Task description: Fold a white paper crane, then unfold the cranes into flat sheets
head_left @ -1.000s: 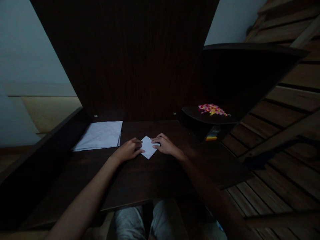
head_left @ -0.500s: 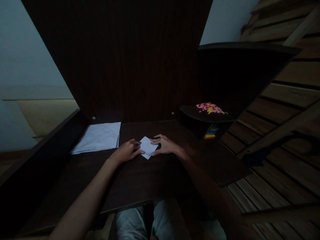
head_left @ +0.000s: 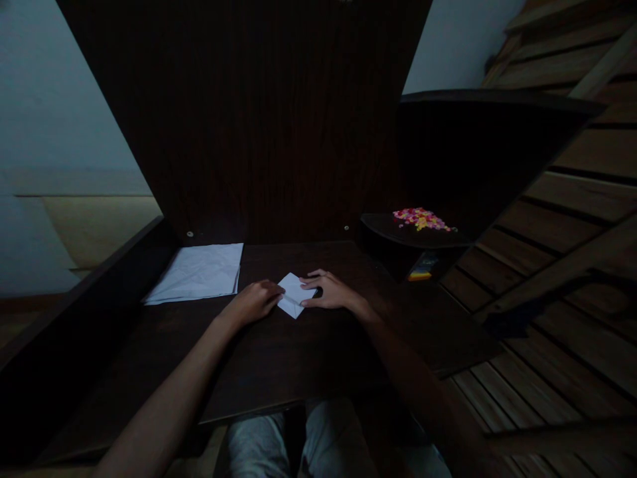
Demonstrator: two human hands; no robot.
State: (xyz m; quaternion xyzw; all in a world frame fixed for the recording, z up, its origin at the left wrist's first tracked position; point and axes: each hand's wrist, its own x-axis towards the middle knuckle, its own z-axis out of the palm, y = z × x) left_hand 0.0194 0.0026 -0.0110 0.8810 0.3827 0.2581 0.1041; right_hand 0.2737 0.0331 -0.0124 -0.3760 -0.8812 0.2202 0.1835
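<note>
A small white folded paper (head_left: 294, 296) lies on the dark desk in a diamond shape, with fold lines showing on it. At its left corner my left hand (head_left: 256, 301) has its fingers drawn together, pinching the edge of the paper. My right hand (head_left: 329, 291) rests on the right side of it, thumb and fingers stretched apart and holding it down against the desk. The tips of the left fingers are partly hidden in the dim light.
A stack of white paper sheets (head_left: 199, 271) lies at the back left of the desk (head_left: 279, 372). On a low corner shelf (head_left: 383, 228) to the right is a pile of small pink, red and yellow pieces (head_left: 423, 218). A yellow-edged item (head_left: 419, 275) sits beneath it.
My left fingers have drawn in from lying spread on the paper to a pinch at its left corner. The right hand stays nearly still. The view has shifted slightly.
</note>
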